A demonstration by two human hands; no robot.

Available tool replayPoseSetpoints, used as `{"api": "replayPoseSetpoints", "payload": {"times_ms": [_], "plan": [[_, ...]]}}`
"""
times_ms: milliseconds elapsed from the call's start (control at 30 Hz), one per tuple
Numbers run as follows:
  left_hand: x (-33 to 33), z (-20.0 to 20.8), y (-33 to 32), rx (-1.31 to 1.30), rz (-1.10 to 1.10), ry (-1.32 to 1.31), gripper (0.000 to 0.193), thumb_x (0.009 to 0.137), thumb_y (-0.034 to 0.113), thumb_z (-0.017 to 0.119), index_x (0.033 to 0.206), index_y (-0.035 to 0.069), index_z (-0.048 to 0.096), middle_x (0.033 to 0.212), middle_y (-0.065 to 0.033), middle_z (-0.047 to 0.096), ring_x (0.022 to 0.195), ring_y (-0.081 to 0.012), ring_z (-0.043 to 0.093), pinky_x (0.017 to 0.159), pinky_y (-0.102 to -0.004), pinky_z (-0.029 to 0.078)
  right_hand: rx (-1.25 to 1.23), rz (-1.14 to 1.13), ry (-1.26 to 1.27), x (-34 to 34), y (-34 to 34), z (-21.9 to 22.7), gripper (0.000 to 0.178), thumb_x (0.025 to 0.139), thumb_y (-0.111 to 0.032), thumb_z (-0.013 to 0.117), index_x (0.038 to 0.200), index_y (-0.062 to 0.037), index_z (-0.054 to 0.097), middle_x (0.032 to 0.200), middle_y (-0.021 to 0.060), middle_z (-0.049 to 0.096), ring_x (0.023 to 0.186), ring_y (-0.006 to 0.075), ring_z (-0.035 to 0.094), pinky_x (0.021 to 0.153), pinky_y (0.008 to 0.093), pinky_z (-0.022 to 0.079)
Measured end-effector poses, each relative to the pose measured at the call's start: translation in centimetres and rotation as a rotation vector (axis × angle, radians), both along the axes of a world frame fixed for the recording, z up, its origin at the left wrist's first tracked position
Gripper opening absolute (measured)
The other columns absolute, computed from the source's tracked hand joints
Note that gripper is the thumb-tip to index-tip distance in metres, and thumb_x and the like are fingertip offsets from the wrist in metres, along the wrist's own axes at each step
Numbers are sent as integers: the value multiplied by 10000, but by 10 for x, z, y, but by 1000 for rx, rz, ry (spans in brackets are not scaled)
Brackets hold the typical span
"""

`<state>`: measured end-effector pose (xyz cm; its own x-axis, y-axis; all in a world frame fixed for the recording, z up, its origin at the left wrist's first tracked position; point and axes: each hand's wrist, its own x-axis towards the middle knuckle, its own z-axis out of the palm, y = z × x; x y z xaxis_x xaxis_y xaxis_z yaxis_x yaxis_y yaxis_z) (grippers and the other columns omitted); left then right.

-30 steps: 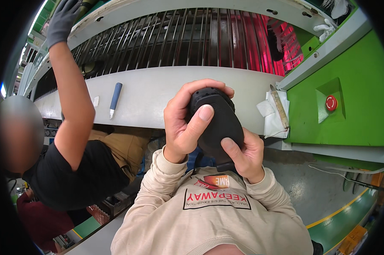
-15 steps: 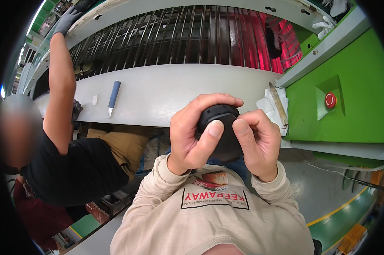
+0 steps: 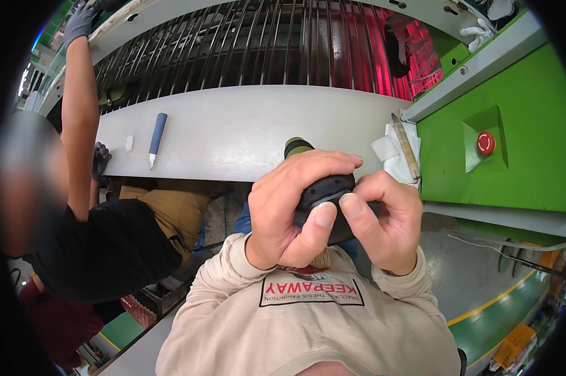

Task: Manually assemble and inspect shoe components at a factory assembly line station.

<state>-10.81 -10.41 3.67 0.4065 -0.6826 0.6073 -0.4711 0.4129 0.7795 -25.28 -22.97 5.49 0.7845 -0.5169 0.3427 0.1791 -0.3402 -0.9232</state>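
Shoe (image 3: 328, 193) is located between the two bare hands, at the near side of the pale worktop (image 3: 226, 128) and in front of the wearer's beige sweatshirt (image 3: 308, 332). A rounded black end faces near; an olive-green section with a black band projects to the far left. Contact between shoe and worktop cannot be determined from this view.

Left hand (image 3: 283, 203): closed around the shoe. The fingers extend over the far side; the thumb presses the near side. Right hand (image 3: 388, 219): pinching the right side of the shoe, with the index finger bent and the thumb tip on the black edge. The two thumb tips are close together, side by side. The remaining right fingers are partly hidden.

A blue-handled cutter (image 3: 158, 133) lies at left on the worktop, blade toward the near edge. A small white piece (image 3: 129, 143) lies just left of it. At right, a slender tool (image 3: 406, 149) rests on white cloth (image 3: 393, 164). Farther right, a green panel (image 3: 527, 169) carries a red button (image 3: 485, 143). Metal rods (image 3: 251, 50) span the far side. A co-worker in a black shirt (image 3: 107, 257) occupies the left side, one gray-gloved hand (image 3: 79, 26) extended far.
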Motion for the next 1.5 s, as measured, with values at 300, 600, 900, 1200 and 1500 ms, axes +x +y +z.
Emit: {"api": "replayPoseSetpoints", "payload": {"times_ms": [300,600,900,1200,1500], "plan": [[32,-4,-12,13,21,114,485,1144,278,532,1450,-78,652,1318,-218,779,1188,-285,761,1070,-400,579,132,-5,23,44,-11,0,251,1107,-223,756,976,-18,695,807,8,724,750,40,625,664,239,495],[67,-45,-53,-144,-93,540,727,1229,490,192,1464,-38,633,1395,-169,720,1236,-221,699,1106,-357,546,279,81,4,93,-28,-5,292,1092,-266,784,1158,-18,645,953,34,749,802,50,670,680,225,541],[68,-46,-73,-129,17,465,591,1251,412,278,1369,-27,656,1178,-86,729,1080,-155,669,988,-302,533,345,67,31,100,-48,-12,378,1050,-336,842,1112,-19,646,952,48,753,824,63,685,688,236,561],[68,-50,-84,-72,2,433,565,1257,380,294,1400,-42,643,1201,-98,736,1095,-161,677,981,-304,546,272,5,-8,101,-63,-26,379,1039,-304,856,1112,-5,635,961,54,755,840,74,688,709,245,565],[72,-60,-85,41,219,188,505,1246,317,316,1446,-24,631,1323,-144,705,1248,-219,652,1092,-381,519,122,-20,-79,100,-66,-36,291,1054,-230,823,1187,-21,670,1037,25,727,960,73,661,837,281,576]]}}
